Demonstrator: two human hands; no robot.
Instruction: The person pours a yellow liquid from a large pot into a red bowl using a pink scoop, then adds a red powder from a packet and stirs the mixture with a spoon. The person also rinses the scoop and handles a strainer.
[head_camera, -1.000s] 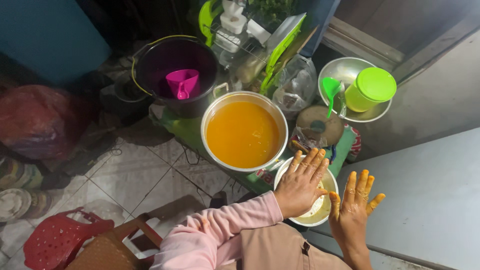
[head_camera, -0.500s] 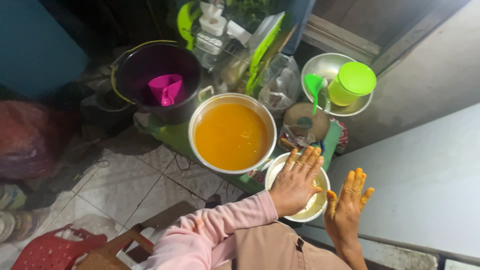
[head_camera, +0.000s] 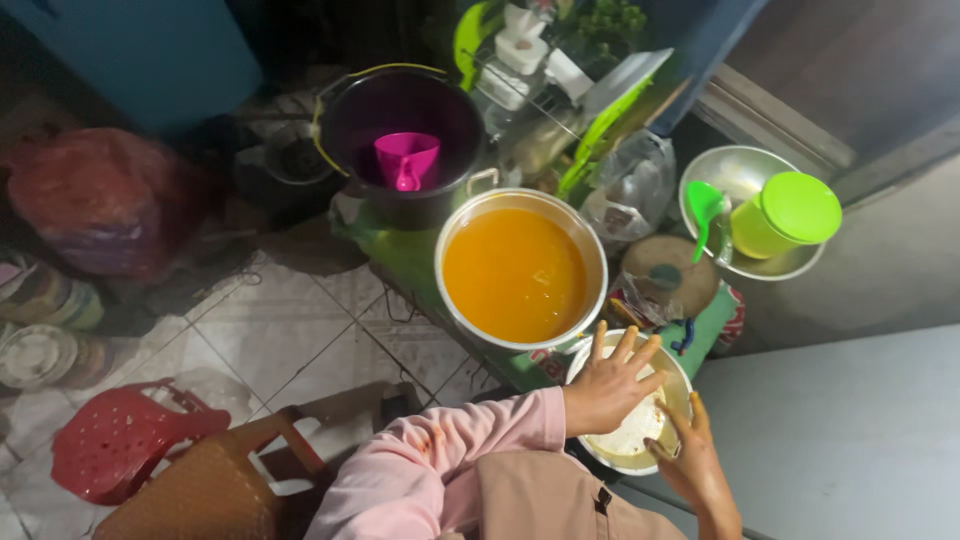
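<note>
Head view, looking straight down. At about 5 o'clock in the frame sat a small metal bowl (head_camera: 678, 372) holding a pale, whitish mass, just beside the big pot and touching or nearly touching its rim. Over the bowl's 9 o'clock side lay the left hand (head_camera: 608, 385), palm down, fingers (head_camera: 632, 345) spread wide and straight, gripping nothing, resting on or just above the pale contents; contact hard to judge. Came in on a pink sleeve (head_camera: 450, 450) from 7 o'clock. At the bowl's 4 o'clock edge was the right hand (head_camera: 690, 465), fingers extended and loosely parted, tips reaching over the rim toward the mass, not closed on anything; smeared yellow-orange.

Toward 11 o'clock from the bowl stood a large metal pot (head_camera: 520, 272) filled with an orange liquid. Farther toward 11 o'clock, a dark bucket (head_camera: 405, 150) with a yellow wire handle and a pink scoop (head_camera: 407, 158) inside. At 2 o'clock from the bowl, a wide steel basin (head_camera: 748, 262) carrying a lime-green lidded jar (head_camera: 787, 212) and a green ladle (head_camera: 703, 205). Between basin and pot, a round wooden lid (head_camera: 668, 270) and a clear plastic bag (head_camera: 632, 190). Down at 8 o'clock of the frame, on the tiled floor (head_camera: 300, 340), a red plastic stool (head_camera: 120, 435) and a brown woven chair (head_camera: 200, 490). At 4 o'clock, a grey flat surface (head_camera: 850, 430).
</note>
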